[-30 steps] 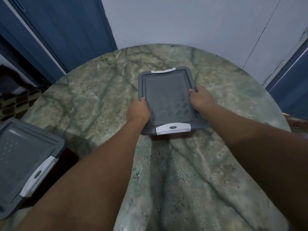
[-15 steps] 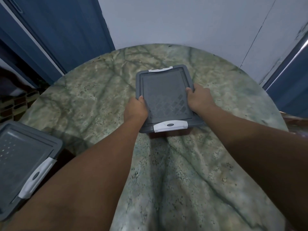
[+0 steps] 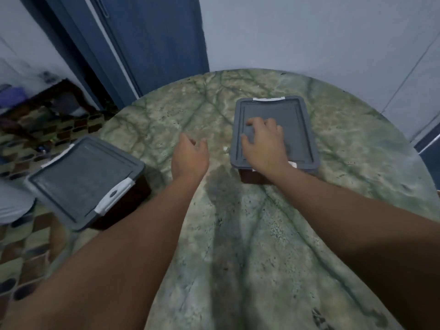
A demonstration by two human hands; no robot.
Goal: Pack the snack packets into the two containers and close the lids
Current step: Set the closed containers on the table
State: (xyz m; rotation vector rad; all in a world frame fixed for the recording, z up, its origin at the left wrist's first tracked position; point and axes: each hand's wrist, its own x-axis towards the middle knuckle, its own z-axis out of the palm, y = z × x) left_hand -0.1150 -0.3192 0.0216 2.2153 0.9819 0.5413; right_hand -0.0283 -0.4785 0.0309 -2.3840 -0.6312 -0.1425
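Observation:
Two dark containers with grey lids and white latches stand on the round marble table (image 3: 238, 234). The right container (image 3: 300, 129) sits at mid-right, lid down. My right hand (image 3: 264, 141) lies on top of its lid with fingers spread and lightly bent. My left hand (image 3: 190, 156) hovers over the bare marble to the left of that container, fingers relaxed, holding nothing. The left container (image 3: 81, 179) sits at the table's left edge, lid on, and neither hand touches it. No snack packets are visible.
A blue door (image 3: 152, 44) and a pale wall stand behind the table. A patterned floor (image 3: 26, 246) and dark clutter lie to the left, beyond the table's edge. Another blue door edge (image 3: 428, 151) shows at the far right.
Both hands let go of the right container's sides. The right hand moved onto its lid and the left hand drew away to the left. The view swung left, showing more of the left container.

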